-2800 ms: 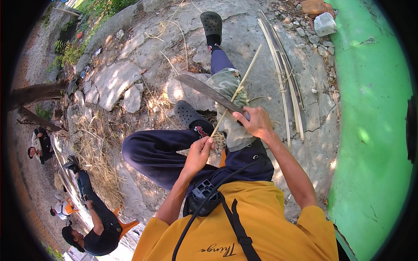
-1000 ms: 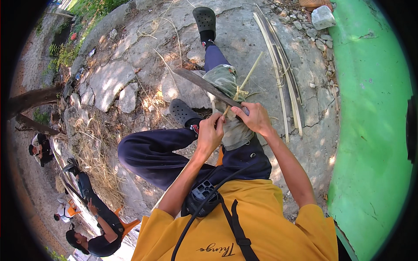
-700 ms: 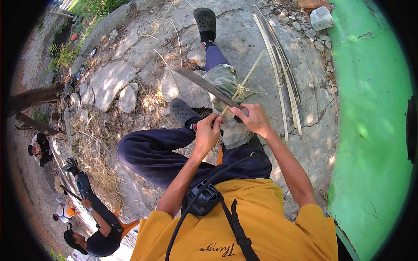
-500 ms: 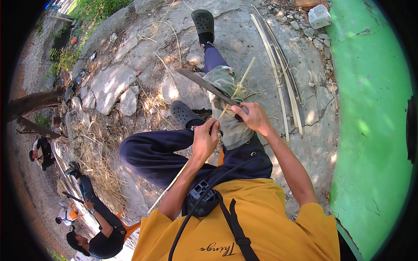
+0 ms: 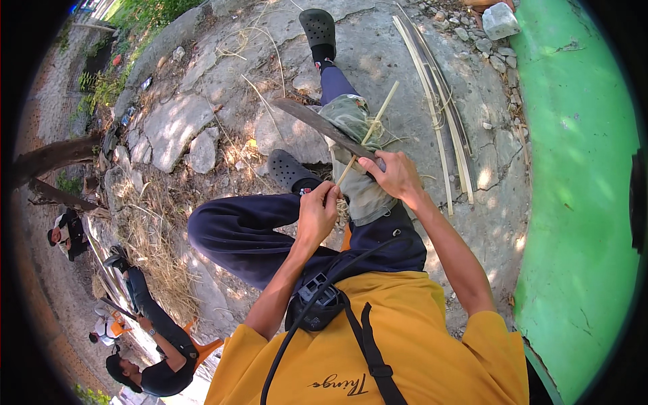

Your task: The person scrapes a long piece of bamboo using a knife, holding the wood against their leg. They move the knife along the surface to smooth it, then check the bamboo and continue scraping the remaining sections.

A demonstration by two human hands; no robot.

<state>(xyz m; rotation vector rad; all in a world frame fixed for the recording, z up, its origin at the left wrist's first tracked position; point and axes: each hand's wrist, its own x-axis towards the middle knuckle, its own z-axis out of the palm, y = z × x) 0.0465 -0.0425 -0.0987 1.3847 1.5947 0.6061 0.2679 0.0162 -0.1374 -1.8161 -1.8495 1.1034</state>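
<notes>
My left hand (image 5: 318,214) is closed on a thin pale strip (image 5: 383,111), probably bamboo, that slants up and away across my leg. My right hand (image 5: 395,177) grips the near end of a long dark machete (image 5: 317,123), with the thumb pressed along it; its handle is hidden by the fingers. The blade lies across the strip, with the strip crossing it just beyond my right thumb. Thin curled shavings (image 5: 378,129) hang by the crossing. Under both, a worn greenish-grey cloth (image 5: 368,206) covers my outstretched leg.
Several long split strips (image 5: 439,111) lie on the cracked concrete to the right, beside a green wall (image 5: 574,202). A pale stone block (image 5: 499,21) sits at the far right. At left, a person in black (image 5: 165,364) sits holding a dark blade; others are farther off.
The strip's tail, which showed beyond my left forearm, is out of sight now. The blade has turned slightly across the strip. Both hands keep their hold, and the view has shifted a little.
</notes>
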